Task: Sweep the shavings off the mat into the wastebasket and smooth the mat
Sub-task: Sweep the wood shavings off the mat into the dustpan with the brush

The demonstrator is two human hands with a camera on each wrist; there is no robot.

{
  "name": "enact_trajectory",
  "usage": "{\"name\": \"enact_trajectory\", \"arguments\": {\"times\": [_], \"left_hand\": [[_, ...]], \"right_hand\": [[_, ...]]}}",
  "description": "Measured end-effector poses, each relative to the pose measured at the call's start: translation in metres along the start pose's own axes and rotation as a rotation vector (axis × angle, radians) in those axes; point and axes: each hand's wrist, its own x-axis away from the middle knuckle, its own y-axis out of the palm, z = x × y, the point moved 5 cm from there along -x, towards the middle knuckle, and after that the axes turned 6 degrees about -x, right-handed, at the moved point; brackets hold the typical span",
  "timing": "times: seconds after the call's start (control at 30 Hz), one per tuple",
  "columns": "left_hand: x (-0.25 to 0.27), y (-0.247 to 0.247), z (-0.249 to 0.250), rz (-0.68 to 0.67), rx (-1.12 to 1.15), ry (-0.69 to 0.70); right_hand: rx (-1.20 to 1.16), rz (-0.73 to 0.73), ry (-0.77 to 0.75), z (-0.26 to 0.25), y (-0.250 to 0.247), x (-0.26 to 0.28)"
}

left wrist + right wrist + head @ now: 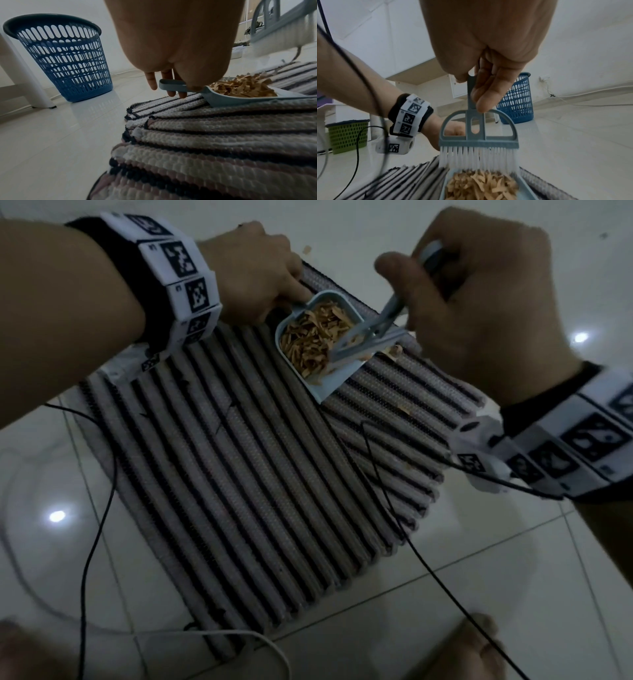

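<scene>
A striped ribbed mat (260,460) lies on the tiled floor. On its far part rests a pale blue dustpan (329,386), heaped with tan shavings (315,337). My left hand (253,278) grips the dustpan's handle (171,84) at the mat's far edge. My right hand (459,289) grips the handle of a small blue brush (478,136), whose white bristles (477,158) hang over the pan's mouth. A few stray shavings (394,350) lie on the mat by the pan's lip. The blue slotted wastebasket (61,56) stands on the floor beyond the mat.
A green basket (347,134) stands off to the left on the floor. Black cables (387,491) and a white cable (239,637) trail across the mat and tiles. A white furniture leg (25,75) stands beside the wastebasket. One shaving (307,250) lies on the floor past the mat.
</scene>
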Motion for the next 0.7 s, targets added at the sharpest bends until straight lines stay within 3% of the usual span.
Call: {"name": "enact_trajectory", "arguments": {"times": [0.23, 0.4, 0.7], "left_hand": [[0.004, -0.004, 0.007, 0.034, 0.031, 0.025], [0.006, -0.003, 0.011, 0.042, 0.033, 0.049], [0.010, -0.010, 0.014, 0.036, 0.061, 0.030]], "right_hand": [[0.056, -0.317, 0.044, 0.030, -0.031, 0.027], [0.019, -0.616, 0.047, 0.046, 0.001, 0.072], [-0.105, -0.254, -0.028, 0.033, 0.011, 0.042]]}}
